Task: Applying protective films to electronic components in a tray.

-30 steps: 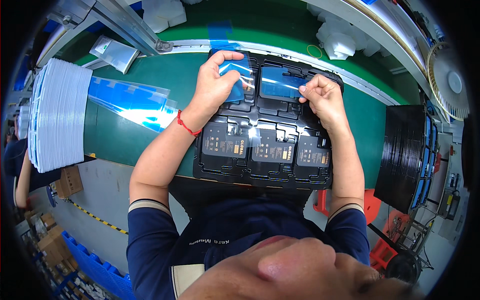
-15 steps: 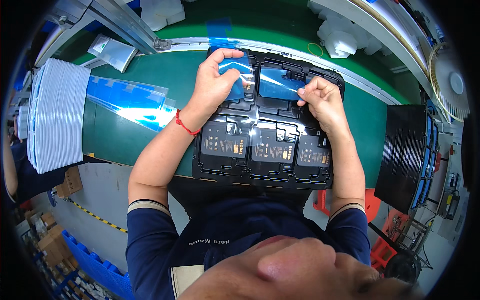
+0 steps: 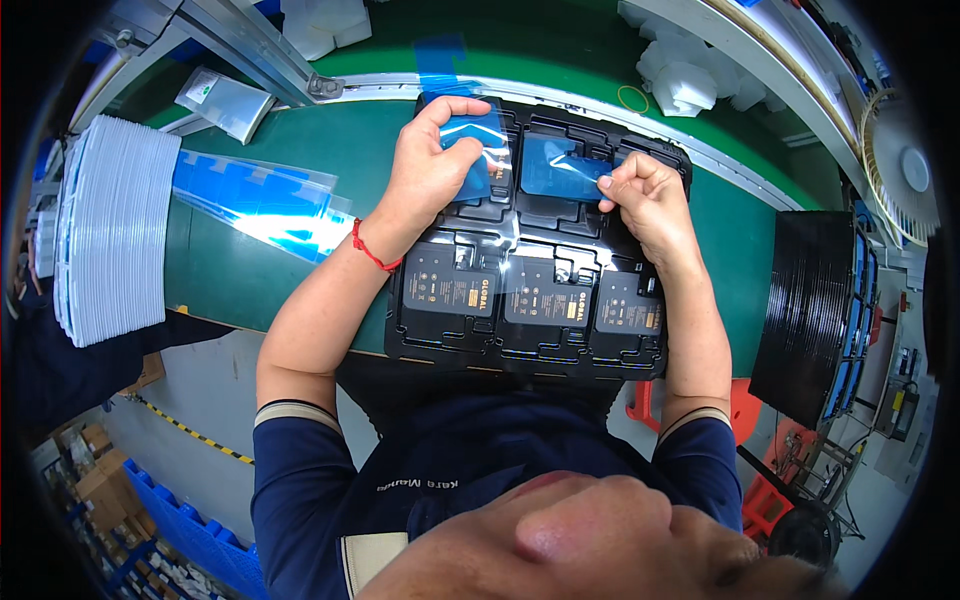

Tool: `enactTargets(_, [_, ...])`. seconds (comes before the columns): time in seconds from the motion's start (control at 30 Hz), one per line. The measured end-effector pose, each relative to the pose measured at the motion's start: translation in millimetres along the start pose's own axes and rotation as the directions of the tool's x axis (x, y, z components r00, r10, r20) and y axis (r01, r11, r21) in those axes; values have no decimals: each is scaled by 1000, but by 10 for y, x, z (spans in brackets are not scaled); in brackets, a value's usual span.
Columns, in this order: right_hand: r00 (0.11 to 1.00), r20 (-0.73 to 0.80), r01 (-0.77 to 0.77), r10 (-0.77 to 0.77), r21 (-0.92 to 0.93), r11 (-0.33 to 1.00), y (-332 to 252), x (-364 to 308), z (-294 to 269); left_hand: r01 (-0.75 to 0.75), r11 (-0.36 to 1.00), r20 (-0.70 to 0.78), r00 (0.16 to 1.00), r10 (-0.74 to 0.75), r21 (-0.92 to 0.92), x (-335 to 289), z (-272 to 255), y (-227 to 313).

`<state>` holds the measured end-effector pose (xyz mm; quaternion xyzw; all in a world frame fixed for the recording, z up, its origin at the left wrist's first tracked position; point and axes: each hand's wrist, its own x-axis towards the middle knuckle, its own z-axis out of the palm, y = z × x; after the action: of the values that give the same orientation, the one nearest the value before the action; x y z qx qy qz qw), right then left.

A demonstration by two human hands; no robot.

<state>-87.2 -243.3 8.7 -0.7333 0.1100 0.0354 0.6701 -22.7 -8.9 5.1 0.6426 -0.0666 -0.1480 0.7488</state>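
Note:
A black moulded tray (image 3: pixel 400 335) lies in front of me on the green bench. Flat black battery packs (image 3: pixel 545 295) with gold print sit in its near row of compartments. My left hand (image 3: pixel 425 165), a red cord at its wrist, holds clear blue film (image 3: pixel 487 128) between thumb and fingers above the far left compartment. Pinched at its right corner by my right hand (image 3: pixel 645 200), another piece of blue film (image 3: pixel 548 172) lies over the far middle compartment. Whether it is stuck down there, I cannot tell.
Left of the tray lie long blue-and-clear film sheets (image 3: pixel 250 200), beside a tall stack of white trays (image 3: pixel 115 230). A stack of black trays (image 3: pixel 805 310) stands at the right. White foam pieces (image 3: pixel 680 75) and a yellow ring (image 3: pixel 632 98) lie beyond the bench rail.
The film under my right hand has shifted slightly and its bright reflection has shrunk. My left hand stays almost still. A person at the far left has moved.

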Motion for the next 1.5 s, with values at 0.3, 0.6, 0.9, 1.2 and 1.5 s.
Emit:
enactTargets(0.3, [1000, -14, 14, -15, -93, 996, 13, 9, 9, -19, 1000, 16, 1000, 19, 18, 7, -3, -10])
enactTargets(0.6, [997, -36, 54, -64, -223, 973, 56, 4, 32, 6, 999, 16, 1000, -7, 31, 5, -17, -11])
enactTargets(0.9, [979, -103, 105, -173, -472, 875, 3, -55, 128, -17, 999, 24, 1000, 17, 33, 5, -15, -31])
enactTargets(1.2, [960, -113, 117, -257, -672, 732, -122, -84, 209, -14, 999, 26, 1000, 13, 31, 23, 3, -40])
enactTargets(1.5, [953, -116, -13, -279, -939, 345, -417, -146, 368, -108, 991, 16, 994, 107, 85, 70, -91, -136])
